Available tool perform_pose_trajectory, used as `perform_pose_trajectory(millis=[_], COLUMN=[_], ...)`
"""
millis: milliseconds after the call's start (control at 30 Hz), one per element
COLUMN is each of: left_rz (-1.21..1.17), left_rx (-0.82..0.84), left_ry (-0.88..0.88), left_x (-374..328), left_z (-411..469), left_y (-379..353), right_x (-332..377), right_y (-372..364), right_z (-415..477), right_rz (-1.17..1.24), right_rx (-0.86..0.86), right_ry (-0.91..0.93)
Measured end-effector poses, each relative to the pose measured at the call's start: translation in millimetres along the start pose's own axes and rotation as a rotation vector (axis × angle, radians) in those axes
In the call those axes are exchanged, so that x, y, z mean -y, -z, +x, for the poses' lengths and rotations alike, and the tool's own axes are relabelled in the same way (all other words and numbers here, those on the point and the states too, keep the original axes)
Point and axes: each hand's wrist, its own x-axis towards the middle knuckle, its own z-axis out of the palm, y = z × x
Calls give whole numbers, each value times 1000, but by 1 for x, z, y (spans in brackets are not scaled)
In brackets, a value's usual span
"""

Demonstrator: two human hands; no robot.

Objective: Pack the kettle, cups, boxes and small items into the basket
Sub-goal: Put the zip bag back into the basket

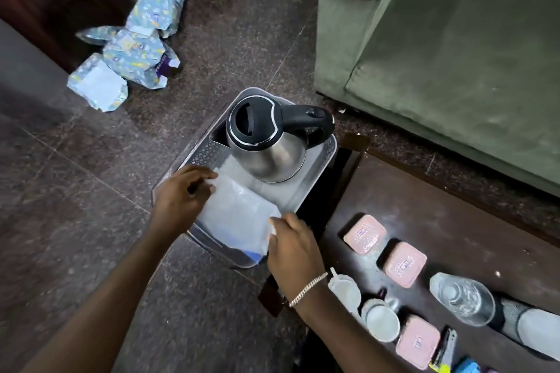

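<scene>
I had the kettle (266,142) at the basket's (328,157) far end, leaving the near end free. Both hands, left (181,200) and right (292,239), had fingers pinching a pale packet's (239,218) edges to lay it flat there.

The kettle (266,142) fills the basket's (328,148) far end; a pale packet (236,215) and both hands crowd its near half.

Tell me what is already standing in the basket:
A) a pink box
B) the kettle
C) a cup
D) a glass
B: the kettle stands inside the basket, while the pink boxes, the glass and the cup are on the table.
</scene>
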Motion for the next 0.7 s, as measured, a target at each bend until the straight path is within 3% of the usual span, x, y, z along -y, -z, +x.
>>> perform_pose_trajectory(millis=[100, 267, 367, 467, 533, 700], left_rz=[50, 172, 312, 455, 486, 550], left_rx=[108, 247, 295, 283, 367, 589], left_ry=[-11, -10, -52, -123, -184, -152], left_x=[22, 45, 48, 40, 31, 21], left_z=[19, 31, 26, 20, 19, 19], left_y=[-8, -26, -31, -31, -30, -36], right_x=[8, 15, 14, 15, 13, 12], right_y=[-11, -28, -31, -31, -34, -45], right_z=[15, 24, 27, 33, 41, 62], right_rz=[-283, -447, -470, -430, -395, -400], right_rx=[89, 210, 258, 165, 143, 347], right_ry=[4, 47, 46, 87, 162, 252])
